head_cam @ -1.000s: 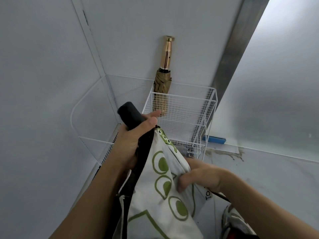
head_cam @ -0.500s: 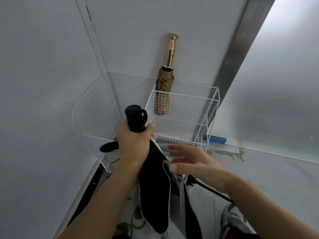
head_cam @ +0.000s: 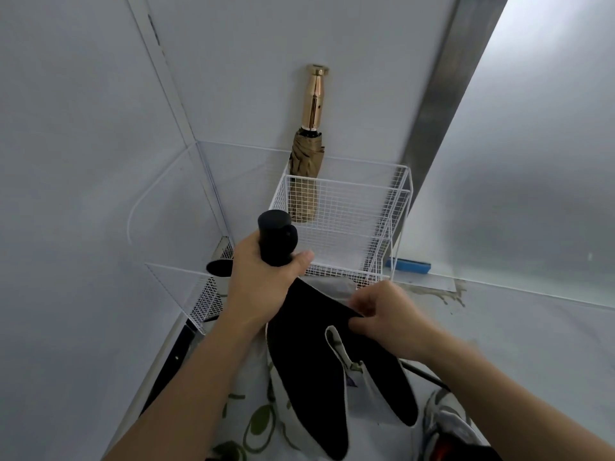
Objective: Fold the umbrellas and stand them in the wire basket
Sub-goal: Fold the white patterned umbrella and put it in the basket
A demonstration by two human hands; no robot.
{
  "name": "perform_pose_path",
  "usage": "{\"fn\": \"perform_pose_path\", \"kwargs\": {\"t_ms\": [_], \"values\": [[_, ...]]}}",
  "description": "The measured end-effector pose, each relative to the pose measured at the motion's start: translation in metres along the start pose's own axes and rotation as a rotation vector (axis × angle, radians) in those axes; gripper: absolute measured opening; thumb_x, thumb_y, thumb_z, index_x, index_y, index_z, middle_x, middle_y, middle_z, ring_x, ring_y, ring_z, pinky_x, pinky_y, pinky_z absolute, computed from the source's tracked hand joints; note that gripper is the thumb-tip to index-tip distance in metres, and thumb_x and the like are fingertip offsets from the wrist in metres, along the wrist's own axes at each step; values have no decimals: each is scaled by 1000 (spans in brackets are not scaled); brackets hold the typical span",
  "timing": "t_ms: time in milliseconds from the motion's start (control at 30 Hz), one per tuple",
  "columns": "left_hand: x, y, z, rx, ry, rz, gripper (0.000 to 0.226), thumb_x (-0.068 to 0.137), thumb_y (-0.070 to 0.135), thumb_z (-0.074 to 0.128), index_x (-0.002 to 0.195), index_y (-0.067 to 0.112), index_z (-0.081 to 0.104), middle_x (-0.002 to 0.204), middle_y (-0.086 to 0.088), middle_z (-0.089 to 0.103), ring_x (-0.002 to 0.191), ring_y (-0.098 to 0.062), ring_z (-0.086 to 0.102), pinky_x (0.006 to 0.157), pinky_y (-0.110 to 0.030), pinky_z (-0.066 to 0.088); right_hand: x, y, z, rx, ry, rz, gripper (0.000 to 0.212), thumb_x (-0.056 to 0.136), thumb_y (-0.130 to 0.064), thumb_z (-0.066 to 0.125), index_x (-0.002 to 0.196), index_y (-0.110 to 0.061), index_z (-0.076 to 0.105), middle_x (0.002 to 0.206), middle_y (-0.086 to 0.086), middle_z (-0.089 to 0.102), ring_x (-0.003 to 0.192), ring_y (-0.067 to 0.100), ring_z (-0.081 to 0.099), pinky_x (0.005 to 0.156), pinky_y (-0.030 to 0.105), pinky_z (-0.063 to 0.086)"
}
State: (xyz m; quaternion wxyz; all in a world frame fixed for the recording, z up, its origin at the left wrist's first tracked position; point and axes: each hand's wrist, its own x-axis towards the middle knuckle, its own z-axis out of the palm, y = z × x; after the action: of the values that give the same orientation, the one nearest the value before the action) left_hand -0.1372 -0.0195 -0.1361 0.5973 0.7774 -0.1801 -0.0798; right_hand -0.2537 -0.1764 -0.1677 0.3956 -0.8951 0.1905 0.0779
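Observation:
My left hand (head_cam: 263, 284) grips the black handle (head_cam: 276, 237) of a collapsed umbrella and holds it upright in front of the white wire basket (head_cam: 352, 207). Its canopy (head_cam: 319, 371), black inside and white with green circles outside, hangs loose below in long flaps. My right hand (head_cam: 382, 314) pinches a black flap just under the handle. A folded tan umbrella (head_cam: 304, 168) with a gold handle (head_cam: 314, 94) stands in the basket's back left corner, leaning on the wall.
The basket stands in a white corner, mirrored in the glossy left wall. A blue block (head_cam: 411, 265) lies on the floor to the basket's right. My shoe (head_cam: 446, 424) shows at the bottom right, beside a thin black rod (head_cam: 422, 372).
The umbrella turned so the black inner side faces me instead of the green-printed side. My right hand let go, opened, then came back and pinched a black flap.

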Motion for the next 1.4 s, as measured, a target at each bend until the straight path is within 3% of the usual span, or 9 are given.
{"fn": "perform_pose_path", "kwargs": {"t_ms": [167,300,367,467,567,767,1033,1267,1400], "values": [[4,2,-13,-81,-47,-113,22,77,8,81,72,6,59,63,-4,68,59,-16,67,61,-28,55,7,12,-34,-173,356,119,15,84,-24,70,75,-33,63,75,-14,61,83,17,63,68,29,47],[9,-4,-16,-221,97,-248,21,77,9,80,74,5,60,59,-1,68,55,-13,66,58,-27,51,6,18,-49,344,498,40,46,73,-37,84,115,-24,67,105,-9,69,100,11,65,88,30,51],[11,-6,-16,-310,175,-301,20,78,9,79,76,5,60,61,-4,69,55,-16,66,60,-30,53,-3,9,-52,590,661,-95,37,75,-36,81,106,-21,67,99,-5,69,91,5,65,83,25,50],[12,-7,-18,-390,250,-342,24,78,12,80,87,-2,63,63,-5,68,57,-17,65,59,-30,55,-26,-13,-43,437,869,-284,15,83,-16,76,75,-19,64,70,-4,64,62,1,57,62,14,45],[11,-5,-15,-411,271,-343,27,79,14,80,90,-3,64,65,-7,66,59,-19,66,62,-32,56,-39,-25,-14,301,634,-438,14,83,-22,77,72,-19,68,68,-9,66,55,4,58,50,13,46],[-2,11,0,-440,208,-302,38,76,25,81,86,-6,63,65,-6,68,60,-19,67,60,-30,56,-13,-16,23,465,241,-231,8,87,-19,74,85,-27,73,77,-9,70,69,7,63,59,28,55],[-7,17,8,-401,208,-242,35,69,13,86,63,7,51,62,-11,58,53,-18,59,53,-27,54,-8,-26,44,497,261,-274,8,86,-19,74,80,-23,71,76,-6,68,70,8,61,62,26,52],[-5,11,12,-372,204,-227,38,69,9,87,56,14,51,56,-5,57,55,-20,61,57,-31,55,-7,-26,53,219,452,-367,10,87,-27,72,80,-21,68,71,-15,64,68,9,61,59,22,50],[-6,9,18,-339,170,-166,33,67,3,87,59,8,55,56,-2,58,54,-16,59,57,-26,54,-5,-24,53,317,483,-255,9,88,-21,72,80,-20,68,65,-14,64,63,7,61,57,15,44]]}}
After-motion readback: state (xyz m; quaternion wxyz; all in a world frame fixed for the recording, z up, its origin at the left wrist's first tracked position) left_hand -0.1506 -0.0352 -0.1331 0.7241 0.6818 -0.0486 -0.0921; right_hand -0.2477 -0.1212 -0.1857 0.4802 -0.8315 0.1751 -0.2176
